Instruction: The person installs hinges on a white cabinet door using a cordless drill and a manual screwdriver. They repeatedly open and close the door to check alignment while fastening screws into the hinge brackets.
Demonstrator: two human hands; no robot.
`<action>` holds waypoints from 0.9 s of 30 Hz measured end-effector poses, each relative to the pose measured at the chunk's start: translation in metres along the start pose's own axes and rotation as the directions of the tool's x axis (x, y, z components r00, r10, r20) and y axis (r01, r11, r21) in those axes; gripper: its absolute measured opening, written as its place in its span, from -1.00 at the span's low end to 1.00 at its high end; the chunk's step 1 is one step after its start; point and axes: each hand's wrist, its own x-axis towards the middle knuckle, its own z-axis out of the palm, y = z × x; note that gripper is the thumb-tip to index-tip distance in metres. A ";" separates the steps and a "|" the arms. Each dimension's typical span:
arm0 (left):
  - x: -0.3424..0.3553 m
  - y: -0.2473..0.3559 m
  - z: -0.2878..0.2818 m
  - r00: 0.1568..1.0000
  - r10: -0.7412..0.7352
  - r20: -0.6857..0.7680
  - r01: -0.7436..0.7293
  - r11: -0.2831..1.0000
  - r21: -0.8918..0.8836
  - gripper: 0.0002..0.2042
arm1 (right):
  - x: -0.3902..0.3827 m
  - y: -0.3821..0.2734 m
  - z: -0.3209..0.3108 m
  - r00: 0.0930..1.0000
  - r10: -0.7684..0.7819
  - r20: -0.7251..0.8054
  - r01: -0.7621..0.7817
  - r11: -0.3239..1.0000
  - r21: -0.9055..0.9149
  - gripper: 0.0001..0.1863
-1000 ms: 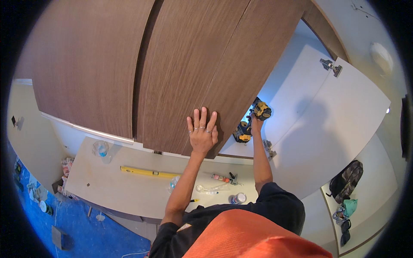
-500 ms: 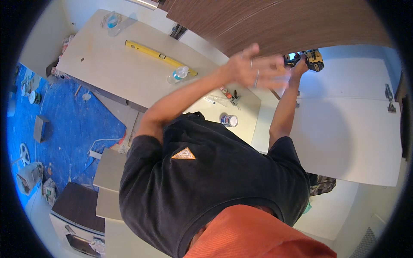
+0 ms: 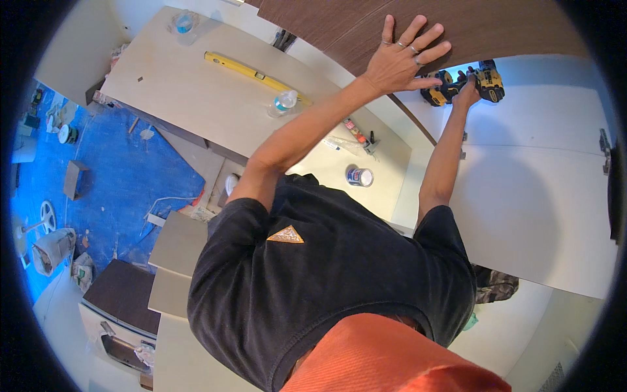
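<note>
We start at the beige worktop point(image 3: 196, 98), where a small can point(image 3: 359, 177), a water bottle point(image 3: 282, 103) and a yellow level point(image 3: 251, 75) lie. Above it, our left hand point(image 3: 398, 59) presses flat, fingers spread, on the dark wood cabinet door point(image 3: 339, 23). Just beyond, our right hand point(image 3: 467, 91) grips the yellow drill point(image 3: 464, 81), fingers wrapped. We judge we are fastening the door; next we must hold it steady.

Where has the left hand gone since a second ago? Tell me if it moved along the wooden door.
Cannot tell. The left hand lies flat on the wooden door, as before; the camera swung, so any slide along it is unclear.
</note>
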 end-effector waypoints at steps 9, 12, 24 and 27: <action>-0.024 0.017 -0.016 0.913 -0.390 -0.117 0.377 0.919 -0.118 0.11 | -0.003 0.002 0.002 1.000 0.011 0.012 -0.011 1.000 0.029 -0.58; -0.046 0.015 -0.016 0.918 -0.377 -0.125 0.369 0.925 -0.088 0.30 | -0.005 0.001 0.002 0.999 -0.033 0.020 0.031 0.998 0.063 -0.58; -0.049 0.050 0.008 0.883 -0.453 -0.120 0.467 0.871 0.154 0.19 | 0.006 0.023 -0.004 0.999 0.030 0.041 -0.038 0.977 0.210 -0.65; -0.052 0.051 0.010 0.899 -0.422 -0.120 0.432 0.899 0.077 0.22 | 0.005 0.025 -0.007 0.999 -0.029 -0.043 0.030 0.999 0.025 -0.70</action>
